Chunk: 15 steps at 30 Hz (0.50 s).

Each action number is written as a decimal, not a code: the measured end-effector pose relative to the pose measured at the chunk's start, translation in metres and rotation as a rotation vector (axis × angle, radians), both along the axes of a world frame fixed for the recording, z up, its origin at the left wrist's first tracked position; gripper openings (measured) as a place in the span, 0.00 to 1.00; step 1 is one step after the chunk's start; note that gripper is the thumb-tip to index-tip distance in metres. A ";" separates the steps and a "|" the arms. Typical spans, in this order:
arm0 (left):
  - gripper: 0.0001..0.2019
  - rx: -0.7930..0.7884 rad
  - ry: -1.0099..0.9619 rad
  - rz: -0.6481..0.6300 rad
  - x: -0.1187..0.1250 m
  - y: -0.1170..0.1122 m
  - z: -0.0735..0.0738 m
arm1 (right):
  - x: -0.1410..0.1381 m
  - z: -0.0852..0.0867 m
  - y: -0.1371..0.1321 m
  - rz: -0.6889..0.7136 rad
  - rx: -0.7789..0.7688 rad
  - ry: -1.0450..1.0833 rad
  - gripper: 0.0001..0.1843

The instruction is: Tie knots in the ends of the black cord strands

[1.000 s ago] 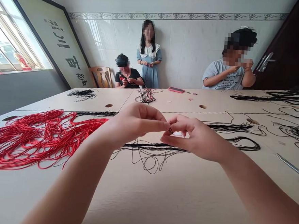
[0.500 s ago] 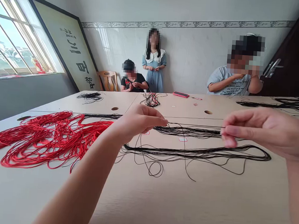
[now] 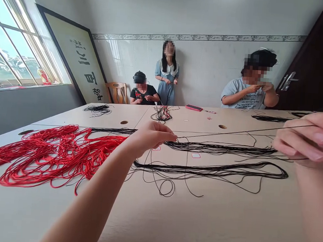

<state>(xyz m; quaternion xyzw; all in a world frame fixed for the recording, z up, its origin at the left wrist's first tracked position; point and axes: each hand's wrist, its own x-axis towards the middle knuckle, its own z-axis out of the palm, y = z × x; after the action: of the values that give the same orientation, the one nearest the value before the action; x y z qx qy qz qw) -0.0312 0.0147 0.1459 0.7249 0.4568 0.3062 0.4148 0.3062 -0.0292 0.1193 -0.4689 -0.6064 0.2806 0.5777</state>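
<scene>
My left hand (image 3: 149,138) is pinched shut on one end of a thin black cord (image 3: 240,131) above the middle of the table. My right hand (image 3: 308,140) is closed on the same cord far to the right, so the cord runs taut between the two hands. Below them on the table lie two long bundles of black cords (image 3: 216,170), with loose loops trailing toward me. A large heap of red cords (image 3: 51,154) lies to the left of my left arm.
The pale table (image 3: 171,217) has round holes (image 3: 222,126). More black cord piles (image 3: 162,113) and a pink phone (image 3: 193,107) lie at the far side. Two people sit behind the table, a third stands by the tiled wall. A framed panel leans at left.
My hands were together pinching the cord; my right hand has since drawn far to the right, stretching the cord taut. My left hand has stayed roughly in place.
</scene>
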 end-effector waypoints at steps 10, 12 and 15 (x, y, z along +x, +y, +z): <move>0.10 -0.058 0.044 -0.001 -0.003 0.006 0.000 | 0.019 0.013 0.001 0.082 -0.016 0.729 0.46; 0.09 -0.056 0.034 -0.001 -0.003 0.006 0.000 | 0.021 0.011 0.003 0.135 0.054 0.742 0.42; 0.09 -0.059 0.023 -0.009 -0.004 0.008 -0.002 | 0.023 0.010 0.006 0.184 0.073 0.771 0.36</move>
<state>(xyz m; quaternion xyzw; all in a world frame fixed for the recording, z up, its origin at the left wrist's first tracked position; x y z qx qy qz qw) -0.0356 0.0231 0.1436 0.7180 0.4671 0.2822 0.4321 0.3288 -0.0234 0.1296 -0.2522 -0.3938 0.4649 0.7518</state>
